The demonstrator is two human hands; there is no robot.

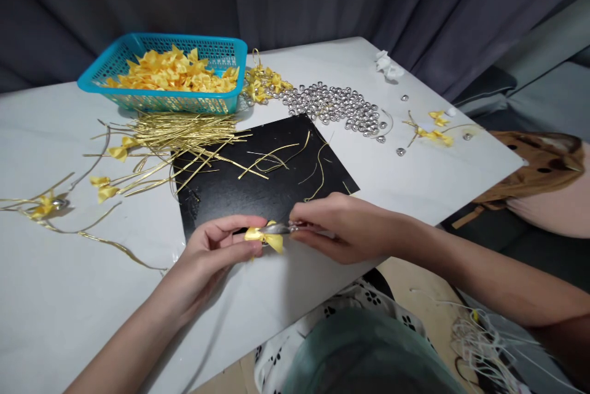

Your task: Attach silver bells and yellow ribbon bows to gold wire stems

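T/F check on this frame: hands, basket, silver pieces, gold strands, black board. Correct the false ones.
1. The left hand holds a yellow bow. True.
2. The right hand is empty. False: the right hand grips a metal tool whose end is at the bow.
3. The blue basket contains yellow pieces. True.
4. The cluster of silver pieces lies left of the basket. False: the cluster lies right of it, on the white table.
5. Some gold strands overlap the black board. True.
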